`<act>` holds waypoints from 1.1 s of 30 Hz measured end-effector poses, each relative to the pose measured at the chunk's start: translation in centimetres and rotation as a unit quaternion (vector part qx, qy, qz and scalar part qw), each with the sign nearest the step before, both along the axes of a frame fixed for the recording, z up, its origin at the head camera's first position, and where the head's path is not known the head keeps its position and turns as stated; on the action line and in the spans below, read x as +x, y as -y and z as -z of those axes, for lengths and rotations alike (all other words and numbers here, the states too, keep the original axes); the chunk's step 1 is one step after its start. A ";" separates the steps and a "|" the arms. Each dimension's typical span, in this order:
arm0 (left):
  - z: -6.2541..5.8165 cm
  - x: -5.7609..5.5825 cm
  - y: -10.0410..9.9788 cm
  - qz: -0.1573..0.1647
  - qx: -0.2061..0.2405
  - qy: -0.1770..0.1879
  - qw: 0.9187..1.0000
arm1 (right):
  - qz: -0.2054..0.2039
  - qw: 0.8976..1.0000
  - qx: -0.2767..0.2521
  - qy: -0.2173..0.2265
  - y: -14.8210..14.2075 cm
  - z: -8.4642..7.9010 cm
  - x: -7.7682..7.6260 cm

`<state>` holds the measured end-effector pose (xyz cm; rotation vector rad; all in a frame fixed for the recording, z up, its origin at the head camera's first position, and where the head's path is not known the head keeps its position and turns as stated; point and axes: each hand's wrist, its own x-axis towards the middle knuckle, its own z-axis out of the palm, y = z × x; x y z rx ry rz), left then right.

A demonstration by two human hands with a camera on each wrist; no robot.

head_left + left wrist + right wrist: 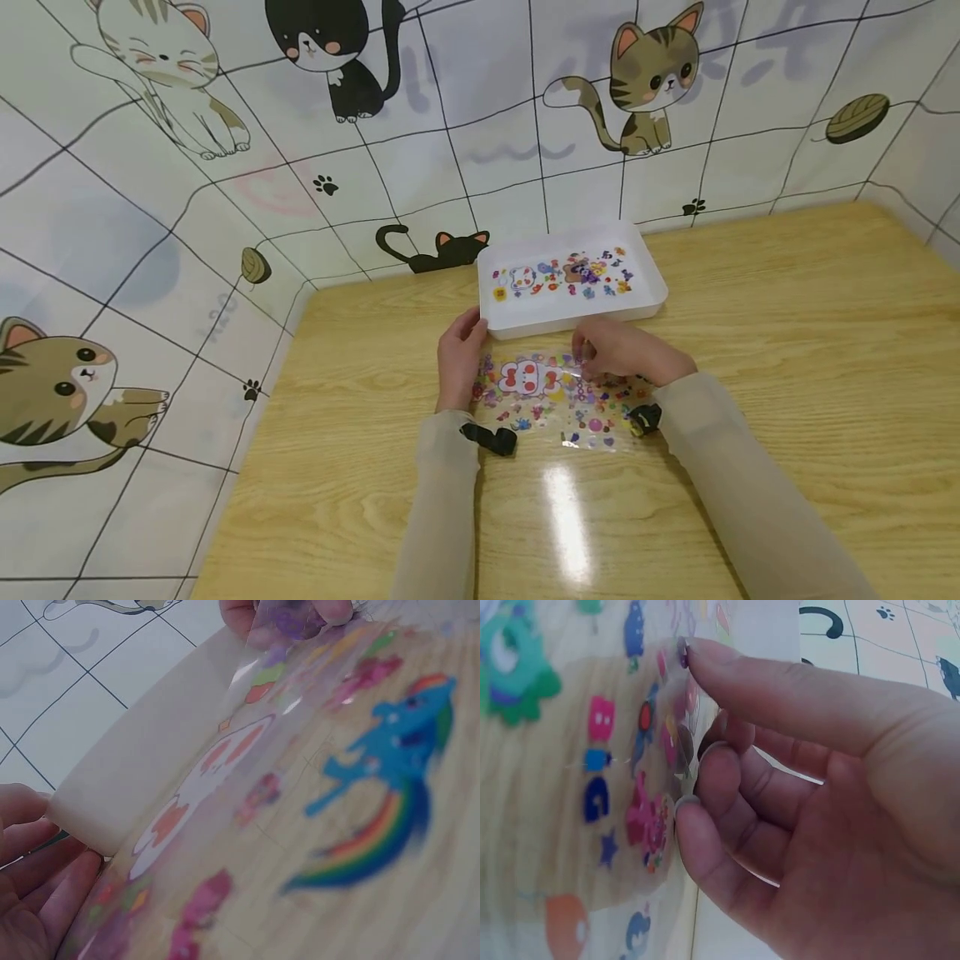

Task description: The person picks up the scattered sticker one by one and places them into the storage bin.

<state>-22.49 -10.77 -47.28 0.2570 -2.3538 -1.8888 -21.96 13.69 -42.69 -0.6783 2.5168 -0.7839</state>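
Note:
A clear sticker sheet [530,400] lies on the table, printed with a white rabbit and several small colourful figures, including a blue pony [390,746]. My right hand [622,350] is over its far right part; in the right wrist view the thumb and bent fingers pinch the clear film at its edge. Part of the film rises toward that hand in the left wrist view. Behind the sheet stands a shallow white tray [525,319] with several stickers on its bottom. My left hand [457,358] holds the tray's near left corner, thumb and fingers on either side.
The wooden table [360,467] meets a white wall [495,150] with cat drawings behind the tray, and another wall [142,350] on the left. Dark straps [491,438] with small black devices sit at both wrists over pale sleeves [442,517].

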 end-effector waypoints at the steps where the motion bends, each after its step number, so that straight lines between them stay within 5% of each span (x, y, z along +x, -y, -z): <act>1: 0.0 0.0 0.0 -0.001 0.000 -0.001 1.000 | -0.005 1.000 -0.004 -0.003 -0.1 0.1 -0.1; 16: 0.2 0.0 -0.1 -0.003 -0.001 -0.012 1.000 | -0.005 0.998 -0.037 0.042 -0.6 -0.6 -0.2; 23: 0.2 0.2 0.0 0.003 0.014 -0.005 1.000 | 0.008 0.997 -0.080 -0.002 -0.5 -0.8 -0.3; 33: 0.3 0.1 0.0 0.002 0.000 -0.003 1.000 | 0.041 0.988 -0.133 0.069 -0.7 -0.9 -0.2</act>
